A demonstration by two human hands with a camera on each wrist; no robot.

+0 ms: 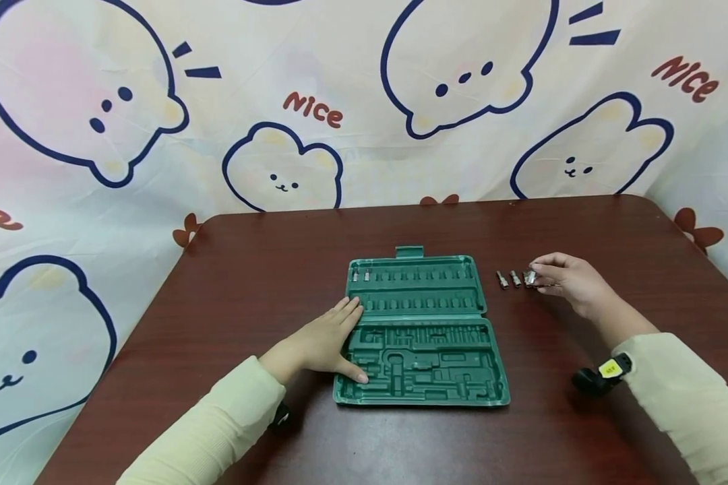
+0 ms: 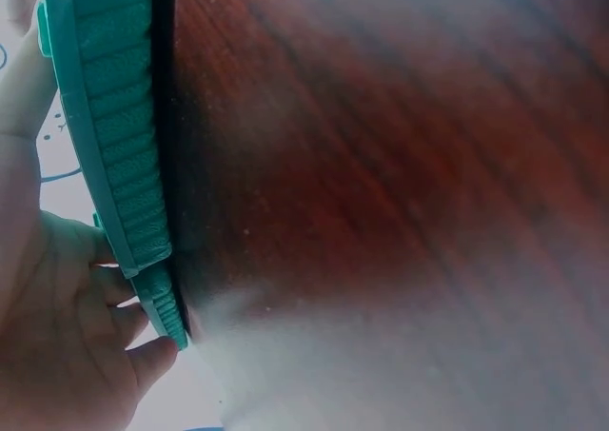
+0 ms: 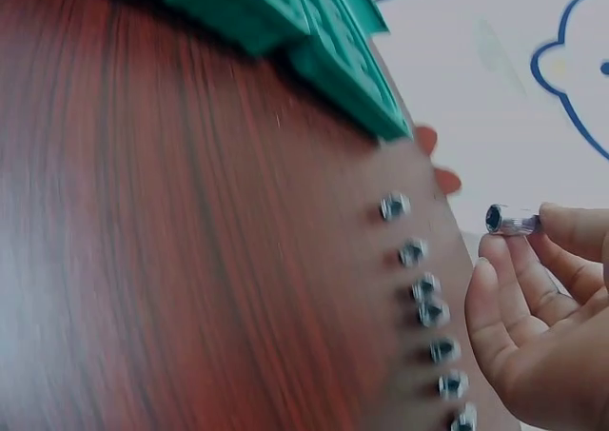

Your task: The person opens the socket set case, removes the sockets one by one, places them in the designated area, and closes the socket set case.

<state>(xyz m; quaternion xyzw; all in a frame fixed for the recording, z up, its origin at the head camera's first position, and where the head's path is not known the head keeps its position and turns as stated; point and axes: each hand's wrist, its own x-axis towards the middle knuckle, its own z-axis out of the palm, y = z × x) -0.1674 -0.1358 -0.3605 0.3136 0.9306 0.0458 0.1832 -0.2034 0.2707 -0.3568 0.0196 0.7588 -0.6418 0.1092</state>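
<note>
An open green tool case [image 1: 426,397] lies flat, with two small metal sockets [image 1: 360,275] in the upper left slots of its far half. My left hand [image 1: 324,342] rests on the case's left side, fingers spread and thumb over the near half. From the left wrist, the same hand [image 2: 76,326] shows against the case's ribbed side [image 2: 119,117]. To the right of the case, my right hand [image 1: 567,281] pinches a shiny metal socket [image 3: 514,222] between thumb and fingers. Beneath it, a row of several similar sockets [image 3: 412,252] lies on the table.
The dark reddish-brown table [image 1: 267,263] extends around the case. A latch tab [image 1: 409,252] sticks out from the case's far edge. Behind the table hangs a pale cloth [image 1: 364,162] with cartoon bears. A black wrist device [image 1: 600,377] is strapped at the right sleeve.
</note>
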